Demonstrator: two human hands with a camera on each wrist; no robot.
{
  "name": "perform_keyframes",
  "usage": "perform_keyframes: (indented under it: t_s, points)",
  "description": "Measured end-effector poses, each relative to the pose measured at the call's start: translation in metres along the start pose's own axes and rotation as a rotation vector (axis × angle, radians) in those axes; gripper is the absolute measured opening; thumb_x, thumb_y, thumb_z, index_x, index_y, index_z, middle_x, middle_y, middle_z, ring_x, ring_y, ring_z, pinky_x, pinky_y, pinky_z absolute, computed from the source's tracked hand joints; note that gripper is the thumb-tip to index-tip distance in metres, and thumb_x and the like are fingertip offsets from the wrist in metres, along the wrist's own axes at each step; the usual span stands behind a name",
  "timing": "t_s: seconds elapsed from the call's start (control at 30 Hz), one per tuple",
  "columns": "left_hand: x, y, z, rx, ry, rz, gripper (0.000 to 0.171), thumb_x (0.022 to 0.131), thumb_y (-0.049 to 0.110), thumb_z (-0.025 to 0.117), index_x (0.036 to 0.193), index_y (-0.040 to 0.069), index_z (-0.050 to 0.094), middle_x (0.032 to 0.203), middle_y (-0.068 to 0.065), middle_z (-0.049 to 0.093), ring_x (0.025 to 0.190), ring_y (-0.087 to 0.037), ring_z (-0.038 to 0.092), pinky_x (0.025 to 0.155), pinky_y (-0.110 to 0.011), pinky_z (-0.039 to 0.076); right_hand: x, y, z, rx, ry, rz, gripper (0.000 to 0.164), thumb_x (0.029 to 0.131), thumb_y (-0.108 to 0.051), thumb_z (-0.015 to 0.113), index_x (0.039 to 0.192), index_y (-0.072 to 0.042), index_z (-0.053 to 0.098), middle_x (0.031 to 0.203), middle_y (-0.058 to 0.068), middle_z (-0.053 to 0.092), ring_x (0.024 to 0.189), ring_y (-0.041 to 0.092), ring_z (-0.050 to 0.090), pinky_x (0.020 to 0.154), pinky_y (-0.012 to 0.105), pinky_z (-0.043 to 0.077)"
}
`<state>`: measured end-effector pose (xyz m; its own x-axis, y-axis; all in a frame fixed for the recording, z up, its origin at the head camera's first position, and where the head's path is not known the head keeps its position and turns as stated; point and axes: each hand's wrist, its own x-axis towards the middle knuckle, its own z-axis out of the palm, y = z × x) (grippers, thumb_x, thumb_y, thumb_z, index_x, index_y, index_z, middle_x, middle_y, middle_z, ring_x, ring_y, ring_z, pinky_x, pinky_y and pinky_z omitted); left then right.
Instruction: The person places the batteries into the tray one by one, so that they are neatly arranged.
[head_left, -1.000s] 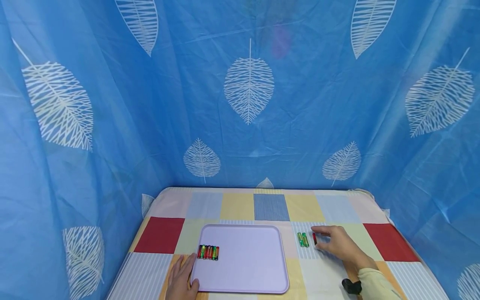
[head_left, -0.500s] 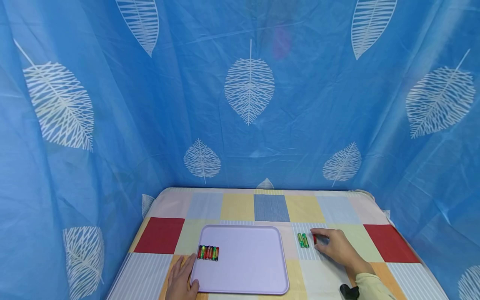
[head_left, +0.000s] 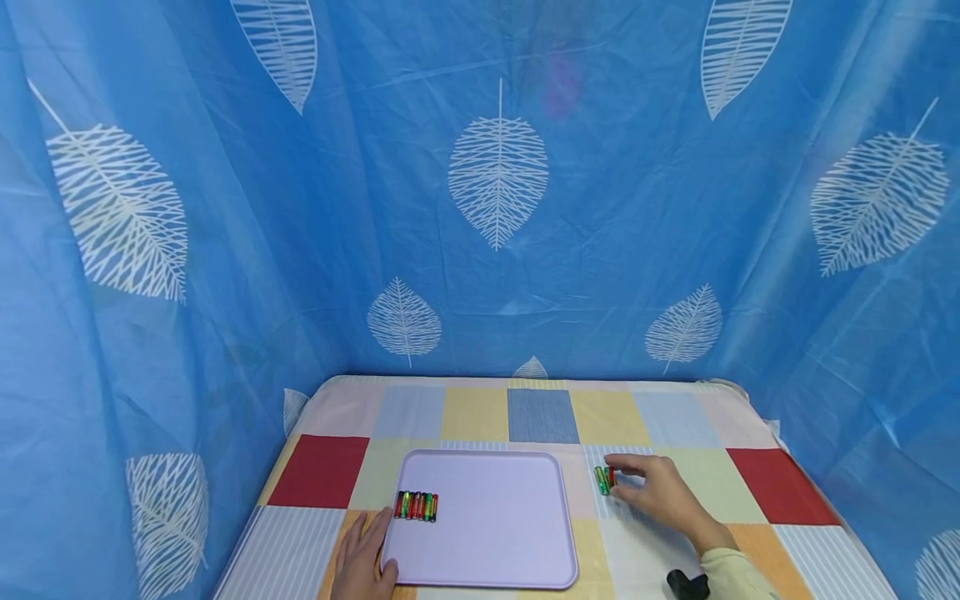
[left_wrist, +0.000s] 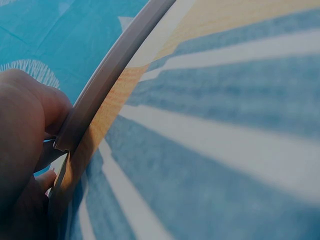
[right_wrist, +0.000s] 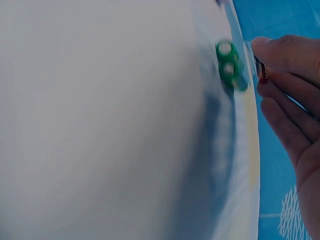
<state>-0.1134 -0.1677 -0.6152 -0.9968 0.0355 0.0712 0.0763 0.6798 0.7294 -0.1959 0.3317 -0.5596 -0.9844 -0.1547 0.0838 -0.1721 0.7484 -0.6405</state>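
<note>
My right hand (head_left: 663, 496) pinches a red and black battery (right_wrist: 262, 70) between thumb and fingertips. In the head view this battery overlaps the right one of two green batteries (head_left: 602, 481), which lie side by side on the tablecloth. The right wrist view shows the ends of the green batteries (right_wrist: 227, 60) to the left of the fingertips. At the lower left corner of a lilac tray (head_left: 487, 542), my left hand (head_left: 363, 558) rests with extended fingers against the rim. Inside the tray, a row of several red and green batteries (head_left: 417, 506) lies by its left edge.
A patchwork tablecloth (head_left: 543, 415) covers the table. Blue curtains (head_left: 495, 292) with white leaf prints stand around its back and sides. Tablecloth shows between the tray's right rim and the green batteries.
My right hand has moved left with the red battery, bringing it up to the green pair. The left hand, the tray and the row in it have stayed still.
</note>
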Motion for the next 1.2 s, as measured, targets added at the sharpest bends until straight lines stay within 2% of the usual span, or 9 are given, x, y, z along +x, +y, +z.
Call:
perform_keyframes:
  t_s: [0.23,0.53,0.83,1.07,1.2]
  points:
    - [0.000,-0.002,-0.001,-0.011,-0.009,0.001,0.074,0.083,0.005,0.069,0.156,-0.004,0.055,0.160,-0.028,0.055,0.155,-0.057,0.029,0.128,-0.077,0.015,0.002,-0.016,0.020,0.063,-0.026,-0.074,0.047,0.088,-0.011,0.090,0.133,-0.007,0.079,0.130,0.008,0.080,0.117,0.029,0.079,0.101,0.047,0.066]
    - [0.001,-0.002,-0.001,-0.014,-0.008,0.003,0.075,0.084,0.005,0.069,0.156,-0.002,0.055,0.160,-0.027,0.056,0.155,-0.057,0.029,0.127,-0.078,0.016,0.002,-0.033,0.053,0.148,-0.014,-0.209,0.041,0.088,-0.011,0.089,0.127,-0.005,0.081,0.124,0.009,0.082,0.114,0.021,0.079,0.097,0.037,0.068]
    - [0.000,-0.002,-0.001,-0.010,-0.002,-0.006,0.075,0.084,0.006,0.070,0.157,-0.001,0.054,0.161,-0.026,0.055,0.155,-0.056,0.030,0.127,-0.079,0.017,0.012,-0.063,0.075,0.185,-0.031,-0.233,0.041,0.086,-0.010,0.091,0.125,-0.004,0.081,0.123,0.007,0.083,0.113,0.027,0.080,0.101,0.044,0.066]
    - [0.000,0.001,-0.001,-0.011,0.009,-0.001,0.074,0.083,0.004,0.070,0.155,-0.003,0.056,0.159,-0.027,0.057,0.155,-0.057,0.030,0.128,-0.077,0.015,0.017,-0.087,0.096,0.203,-0.043,-0.274,0.043,0.087,-0.013,0.091,0.127,-0.004,0.080,0.124,0.006,0.083,0.113,0.026,0.080,0.101,0.038,0.066]
    - [-0.001,0.001,0.000,-0.009,0.020,0.000,0.074,0.083,0.004,0.070,0.155,-0.003,0.056,0.159,-0.027,0.057,0.155,-0.056,0.031,0.128,-0.077,0.016,0.022,-0.098,0.108,0.234,-0.030,-0.298,0.043,0.086,-0.011,0.091,0.127,-0.002,0.080,0.122,0.008,0.083,0.110,0.030,0.081,0.099,0.040,0.067]
